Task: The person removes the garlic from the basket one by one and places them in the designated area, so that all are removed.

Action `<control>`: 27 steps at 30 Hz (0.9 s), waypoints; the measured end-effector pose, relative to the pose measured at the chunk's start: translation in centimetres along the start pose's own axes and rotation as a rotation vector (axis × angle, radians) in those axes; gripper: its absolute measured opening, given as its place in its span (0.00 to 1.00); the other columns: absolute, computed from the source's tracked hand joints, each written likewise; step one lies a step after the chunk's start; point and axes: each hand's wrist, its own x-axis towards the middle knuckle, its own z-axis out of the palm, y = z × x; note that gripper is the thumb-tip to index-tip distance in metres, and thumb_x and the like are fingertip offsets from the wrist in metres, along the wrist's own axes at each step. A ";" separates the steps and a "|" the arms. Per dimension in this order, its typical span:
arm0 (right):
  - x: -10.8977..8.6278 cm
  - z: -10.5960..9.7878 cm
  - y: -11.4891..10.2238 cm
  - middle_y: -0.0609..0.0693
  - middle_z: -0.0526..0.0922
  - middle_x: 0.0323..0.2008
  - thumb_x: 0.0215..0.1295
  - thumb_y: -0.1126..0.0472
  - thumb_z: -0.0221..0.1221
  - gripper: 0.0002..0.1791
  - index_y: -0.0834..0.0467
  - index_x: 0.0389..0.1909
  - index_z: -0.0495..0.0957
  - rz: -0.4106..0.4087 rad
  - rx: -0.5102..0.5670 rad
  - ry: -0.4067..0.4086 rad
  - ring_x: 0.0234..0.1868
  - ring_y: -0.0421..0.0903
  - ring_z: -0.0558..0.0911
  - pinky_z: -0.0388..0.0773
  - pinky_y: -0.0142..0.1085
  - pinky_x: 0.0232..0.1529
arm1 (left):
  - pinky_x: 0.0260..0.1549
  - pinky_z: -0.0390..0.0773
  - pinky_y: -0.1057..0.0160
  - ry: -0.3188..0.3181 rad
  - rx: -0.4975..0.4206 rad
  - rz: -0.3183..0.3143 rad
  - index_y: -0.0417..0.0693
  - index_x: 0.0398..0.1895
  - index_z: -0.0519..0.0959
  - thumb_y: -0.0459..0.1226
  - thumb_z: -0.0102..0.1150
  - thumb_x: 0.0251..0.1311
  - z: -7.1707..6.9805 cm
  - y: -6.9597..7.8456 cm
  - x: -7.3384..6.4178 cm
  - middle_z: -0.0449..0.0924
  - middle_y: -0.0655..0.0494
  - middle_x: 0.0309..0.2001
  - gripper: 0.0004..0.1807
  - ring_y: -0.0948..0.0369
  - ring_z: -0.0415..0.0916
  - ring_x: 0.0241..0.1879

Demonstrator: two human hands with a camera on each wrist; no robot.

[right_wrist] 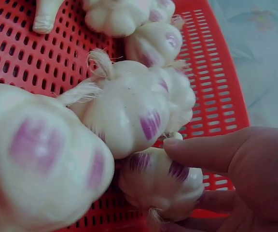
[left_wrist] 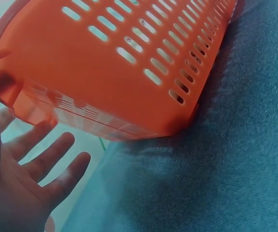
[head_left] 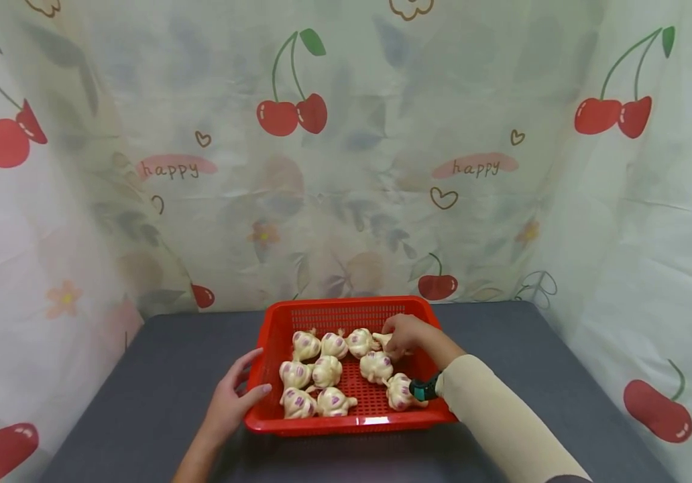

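A red plastic basket (head_left: 358,421) holds several garlic bulbs (head_left: 327,371), cream with purple patches. At its far right corner, my right hand (head_left: 409,335) grips one garlic bulb, mostly hidden under the fingers in the head view. The right wrist view shows that garlic bulb (right_wrist: 160,181) between the thumb on top and fingers beneath, beside other bulbs. My left hand (head_left: 231,396) is at the basket's left rim, thumb over the edge. Seen from the left wrist, the left hand (left_wrist: 28,181) has its fingers spread and fairly straight beside the basket's outer wall (left_wrist: 105,82).
The basket stands on a dark grey table (head_left: 159,396). A pale curtain (head_left: 352,201) printed with cherries hangs behind and on both sides. Another garlic bulb (head_left: 400,392) lies below the right wrist, near a dark band (head_left: 424,390).
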 end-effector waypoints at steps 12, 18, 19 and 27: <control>-1.5 -1.5 -0.4 0.50 0.79 0.39 0.51 0.63 0.71 0.22 0.60 0.47 0.77 -0.042 -0.059 0.125 0.30 0.45 0.75 0.75 0.36 0.31 | 0.33 0.84 0.57 0.053 0.022 -0.033 0.50 0.68 0.69 0.36 0.64 0.60 0.3 -0.3 0.1 0.73 0.38 0.59 0.31 0.46 0.76 0.50; -2.6 -1.9 -0.3 0.52 0.80 0.43 0.52 0.61 0.71 0.21 0.60 0.47 0.78 -0.129 -0.029 0.186 0.37 0.47 0.76 0.77 0.40 0.36 | 0.33 0.84 0.55 0.051 -0.055 -0.052 0.49 0.69 0.68 0.34 0.63 0.61 0.3 -0.4 -0.2 0.73 0.37 0.58 0.31 0.47 0.78 0.47; -2.8 -2.0 -0.2 0.52 0.80 0.44 0.52 0.61 0.72 0.21 0.60 0.47 0.78 -0.138 -0.015 0.198 0.38 0.47 0.77 0.77 0.40 0.37 | 0.33 0.84 0.54 0.047 -0.064 -0.054 0.49 0.69 0.68 0.34 0.63 0.61 0.3 -0.4 -0.2 0.73 0.37 0.59 0.31 0.47 0.78 0.47; -4.5 -3.0 0.3 0.53 0.80 0.50 0.53 0.57 0.71 0.26 0.57 0.54 0.78 -0.197 0.065 0.286 0.43 0.48 0.78 0.77 0.44 0.43 | 0.35 0.84 0.53 0.024 -0.106 -0.065 0.49 0.70 0.67 0.33 0.62 0.62 0.5 -0.1 -0.3 0.69 0.37 0.62 0.32 0.42 0.78 0.49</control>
